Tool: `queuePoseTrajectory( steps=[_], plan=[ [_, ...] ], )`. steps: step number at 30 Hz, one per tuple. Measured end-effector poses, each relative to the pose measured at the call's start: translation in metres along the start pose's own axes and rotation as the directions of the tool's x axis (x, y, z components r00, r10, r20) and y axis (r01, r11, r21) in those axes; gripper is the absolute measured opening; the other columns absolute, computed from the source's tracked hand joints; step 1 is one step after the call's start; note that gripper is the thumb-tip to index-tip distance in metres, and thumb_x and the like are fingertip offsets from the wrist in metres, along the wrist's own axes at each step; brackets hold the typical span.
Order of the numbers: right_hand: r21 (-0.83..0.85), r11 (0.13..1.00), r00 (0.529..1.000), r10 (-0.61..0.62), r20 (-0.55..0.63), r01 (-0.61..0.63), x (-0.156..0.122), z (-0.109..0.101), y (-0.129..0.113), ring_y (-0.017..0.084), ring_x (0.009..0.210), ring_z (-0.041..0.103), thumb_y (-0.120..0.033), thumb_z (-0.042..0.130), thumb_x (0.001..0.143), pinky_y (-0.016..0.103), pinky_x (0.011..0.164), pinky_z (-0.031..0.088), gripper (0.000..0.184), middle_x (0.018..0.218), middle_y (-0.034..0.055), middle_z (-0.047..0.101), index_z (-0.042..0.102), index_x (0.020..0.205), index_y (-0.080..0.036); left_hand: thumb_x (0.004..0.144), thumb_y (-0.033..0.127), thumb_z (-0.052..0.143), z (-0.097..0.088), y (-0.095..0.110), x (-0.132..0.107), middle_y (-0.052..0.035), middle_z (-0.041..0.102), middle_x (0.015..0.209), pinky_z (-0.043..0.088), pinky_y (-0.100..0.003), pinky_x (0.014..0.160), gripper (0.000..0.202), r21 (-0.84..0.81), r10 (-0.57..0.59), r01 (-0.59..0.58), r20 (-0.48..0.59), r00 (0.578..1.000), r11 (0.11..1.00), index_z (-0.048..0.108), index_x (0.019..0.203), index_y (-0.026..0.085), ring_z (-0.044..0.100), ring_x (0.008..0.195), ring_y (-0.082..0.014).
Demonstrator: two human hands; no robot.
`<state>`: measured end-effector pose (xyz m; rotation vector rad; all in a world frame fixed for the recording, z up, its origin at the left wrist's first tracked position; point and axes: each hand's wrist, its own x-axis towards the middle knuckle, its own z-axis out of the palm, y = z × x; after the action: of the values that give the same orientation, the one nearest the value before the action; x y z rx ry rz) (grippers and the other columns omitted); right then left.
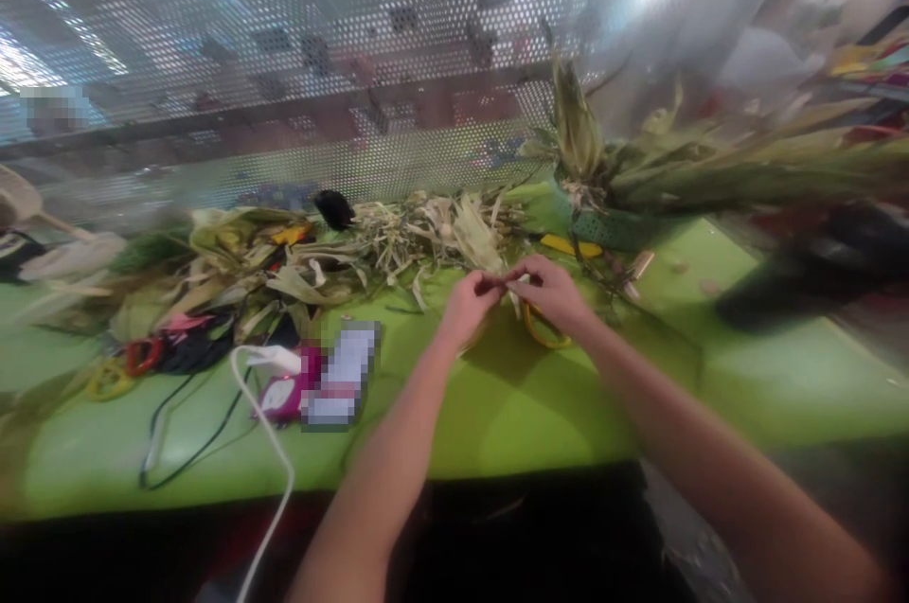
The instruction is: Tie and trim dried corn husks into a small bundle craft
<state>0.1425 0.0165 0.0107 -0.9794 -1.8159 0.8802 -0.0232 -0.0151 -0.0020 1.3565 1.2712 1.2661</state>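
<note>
Over the green table (561, 423), my left hand (470, 300) and my right hand (546, 291) meet fingertip to fingertip in a pinch. A pale, dry corn husk (477, 234) fans upward from the pinched fingers, and a bit of it hangs below them. Its exact hold is small and partly hidden by the fingers. Just under my right wrist lies a yellow loop (545, 330), which looks like a scissor handle. Behind my hands stretches a heap of shredded husk strips (398, 239).
At left lie a phone (345, 374), a magenta case (290, 393), a white cable (284, 461), red-handled scissors (143, 357) and more husks (234, 239). A green basket (603, 226) with husks stands at back right, before a perforated metal screen (284, 63). A blurred dark object (795, 272) is at right.
</note>
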Motion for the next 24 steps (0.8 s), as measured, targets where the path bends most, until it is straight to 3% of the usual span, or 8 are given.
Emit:
queuePoseTrajectory(
  steps=[3, 6, 9, 12, 15, 17, 20, 24],
  plan=[
    [0.107, 0.990, 0.993, 0.103, -0.054, -0.097, 0.000, -0.003, 0.002, 0.015, 0.064, 0.052, -0.033, 0.067, 0.076, 0.027, 0.060, 0.038, 0.015, 0.073, 0.0004, 0.062, 0.069, 0.082, -0.019, 0.074, 0.031, 0.070, -0.001, -0.001, 0.002, 0.0008, 0.060, 0.072, 0.045, -0.028, 0.072, 0.020, -0.111, -0.013, 0.011, -0.013, 1.000, 0.994, 0.058, 0.080, 0.016, 0.055, 0.068, -0.0120],
    [0.138, 0.980, 0.983, 0.160, -0.090, -0.147, 0.001, -0.007, 0.003, 0.015, 0.057, 0.048, -0.036, 0.066, 0.077, 0.028, 0.056, 0.037, 0.019, 0.061, -0.0016, 0.055, 0.063, 0.070, -0.019, 0.078, 0.032, 0.067, -0.001, -0.003, 0.003, 0.0009, 0.060, 0.075, 0.049, -0.031, 0.079, 0.020, -0.219, -0.033, 0.026, -0.026, 0.999, 0.975, 0.055, 0.082, 0.017, 0.059, 0.073, -0.0131],
    [-0.050, 0.999, 0.982, 0.010, -0.191, -0.020, 0.000, -0.010, -0.001, 0.017, 0.067, 0.053, -0.030, 0.064, 0.078, 0.031, 0.066, 0.041, 0.021, 0.066, 0.0000, 0.055, 0.058, 0.061, -0.020, 0.080, 0.031, 0.065, -0.002, -0.006, 0.004, 0.0003, 0.061, 0.076, 0.050, -0.032, 0.080, 0.018, -0.219, -0.027, 0.020, -0.027, 0.999, 0.975, 0.054, 0.082, 0.017, 0.061, 0.074, -0.0136],
    [-0.259, 0.953, 0.935, -0.230, -0.271, 0.160, -0.003, -0.013, -0.008, 0.023, 0.094, 0.057, -0.022, 0.065, 0.077, 0.036, 0.085, 0.044, 0.002, 0.092, 0.0045, 0.061, 0.065, 0.076, -0.020, 0.082, 0.030, 0.063, -0.002, -0.009, 0.005, 0.0003, 0.061, 0.076, 0.050, -0.031, 0.078, 0.016, -0.182, 0.014, -0.018, -0.020, 1.000, 0.983, 0.053, 0.083, 0.017, 0.060, 0.072, -0.0132],
    [-0.320, 0.917, 0.931, -0.310, -0.195, 0.239, -0.004, -0.010, -0.009, 0.024, 0.102, 0.057, -0.020, 0.064, 0.081, 0.037, 0.088, 0.045, 0.019, 0.105, 0.0066, 0.061, 0.070, 0.099, -0.023, 0.083, 0.028, 0.062, -0.001, -0.010, 0.005, 0.0009, 0.060, 0.074, 0.048, -0.030, 0.075, 0.014, -0.157, 0.036, -0.037, -0.010, 0.999, 0.987, 0.053, 0.083, 0.018, 0.059, 0.071, -0.0127],
    [-0.343, 0.897, 0.941, -0.325, -0.090, 0.277, -0.003, -0.006, -0.004, 0.024, 0.100, 0.057, -0.023, 0.064, 0.084, 0.038, 0.087, 0.045, 0.020, 0.103, 0.0072, 0.062, 0.071, 0.103, -0.024, 0.084, 0.028, 0.061, -0.001, -0.008, 0.004, 0.0010, 0.059, 0.074, 0.047, -0.029, 0.074, 0.013, -0.140, 0.043, -0.042, 0.001, 0.999, 0.989, 0.053, 0.082, 0.018, 0.058, 0.070, -0.0127],
    [-0.375, 0.883, 0.954, -0.300, 0.010, 0.282, -0.001, 0.001, 0.006, 0.024, 0.095, 0.057, -0.025, 0.067, 0.084, 0.038, 0.084, 0.045, 0.017, 0.097, 0.0075, 0.062, 0.074, 0.098, -0.022, 0.084, 0.026, 0.061, 0.001, -0.003, 0.002, 0.0009, 0.058, 0.073, 0.046, -0.028, 0.073, 0.012, -0.091, 0.049, -0.048, 0.010, 0.999, 0.995, 0.054, 0.081, 0.017, 0.058, 0.070, -0.0128],
    [-0.356, 0.906, 0.969, -0.246, -0.010, 0.227, -0.001, 0.004, 0.011, 0.023, 0.088, 0.057, -0.023, 0.068, 0.082, 0.035, 0.076, 0.044, 0.005, 0.087, 0.0057, 0.061, 0.072, 0.081, -0.021, 0.084, 0.024, 0.062, 0.001, 0.002, 0.000, 0.0003, 0.058, 0.074, 0.045, -0.027, 0.074, 0.011, -0.027, 0.052, -0.052, 0.005, 0.999, 0.998, 0.054, 0.080, 0.017, 0.058, 0.073, -0.0128]
  ],
)
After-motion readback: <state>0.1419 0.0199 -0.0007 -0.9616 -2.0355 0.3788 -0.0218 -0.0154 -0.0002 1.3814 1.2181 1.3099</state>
